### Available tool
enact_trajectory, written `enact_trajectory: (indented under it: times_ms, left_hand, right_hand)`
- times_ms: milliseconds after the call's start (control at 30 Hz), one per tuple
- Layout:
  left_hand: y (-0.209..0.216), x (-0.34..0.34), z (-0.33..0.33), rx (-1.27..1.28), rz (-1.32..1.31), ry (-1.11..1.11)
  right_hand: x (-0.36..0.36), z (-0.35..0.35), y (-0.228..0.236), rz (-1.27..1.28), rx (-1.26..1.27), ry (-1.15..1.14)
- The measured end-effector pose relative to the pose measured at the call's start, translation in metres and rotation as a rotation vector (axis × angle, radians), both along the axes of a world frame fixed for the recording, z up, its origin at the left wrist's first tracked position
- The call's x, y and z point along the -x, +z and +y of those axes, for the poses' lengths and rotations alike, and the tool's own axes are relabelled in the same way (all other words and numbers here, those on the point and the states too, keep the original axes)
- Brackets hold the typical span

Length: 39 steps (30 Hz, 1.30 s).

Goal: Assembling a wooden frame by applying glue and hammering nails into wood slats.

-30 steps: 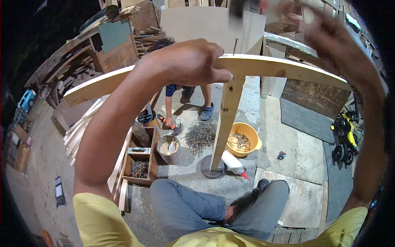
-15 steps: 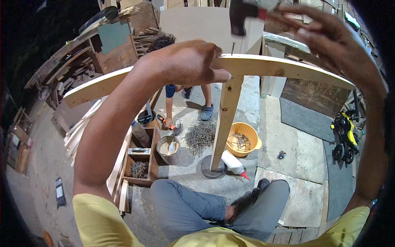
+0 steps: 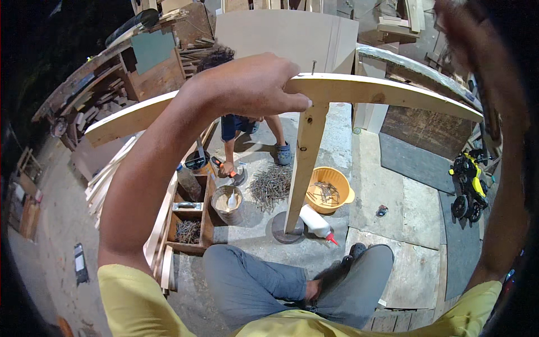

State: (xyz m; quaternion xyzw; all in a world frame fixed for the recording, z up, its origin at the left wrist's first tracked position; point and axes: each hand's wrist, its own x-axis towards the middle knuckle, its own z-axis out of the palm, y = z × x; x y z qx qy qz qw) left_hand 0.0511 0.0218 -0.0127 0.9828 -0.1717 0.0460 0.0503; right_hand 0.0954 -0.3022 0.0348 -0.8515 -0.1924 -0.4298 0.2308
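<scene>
On the edge of the board (image 3: 359, 90), nail (image 3: 314, 66) between widely spaced hands (image 3: 255, 84).

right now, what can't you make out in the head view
All in the head view:
Right hand: blurred, fingers and anything in them cut off by the top edge.
Nail: lower end hidden in or behind the crossboard.
Other person: head and torso mostly hidden by the left hand and forearm.
Small dark object: too small to identify.
</scene>
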Motion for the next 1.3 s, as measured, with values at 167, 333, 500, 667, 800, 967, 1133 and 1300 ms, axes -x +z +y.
enact_trajectory:
  times_ms: [167, 333, 500, 667, 800, 967, 1133, 1300]
  left_hand:
    - [0.001, -0.001, -0.001, -0.003, -0.011, 0.013]
    - [-0.001, 0.008, 0.002, 0.111, -0.081, -0.010]
    - [0.002, 0.007, -0.001, 0.017, -0.021, -0.011]
    - [0.006, 0.009, -0.002, 0.060, 0.004, -0.011]
    - [0.004, 0.009, -0.003, -0.018, -0.093, 0.005]
    - [0.006, 0.007, -0.003, -0.069, -0.095, 0.127]
    - [0.008, 0.005, -0.002, -0.034, -0.016, 0.085]
    - [0.003, -0.001, 0.006, 0.014, -0.050, 0.027]
  right_hand:
    - [0.020, 0.030, 0.009, 0.075, -0.173, 0.302]
    - [0.033, 0.038, -0.010, 0.293, 0.235, 0.432]
    - [0.022, 0.025, -0.012, 0.271, 0.253, 0.285]
    - [0.024, 0.023, -0.027, 0.220, 0.424, 0.422]
    - [0.024, 0.027, -0.026, 0.237, 0.412, 0.430]
    - [0.022, 0.029, -0.020, 0.288, 0.408, 0.427]
    - [0.010, 0.022, -0.023, 0.263, 0.418, 0.514]
    - [0.009, 0.019, -0.001, 0.382, 0.266, 0.286]
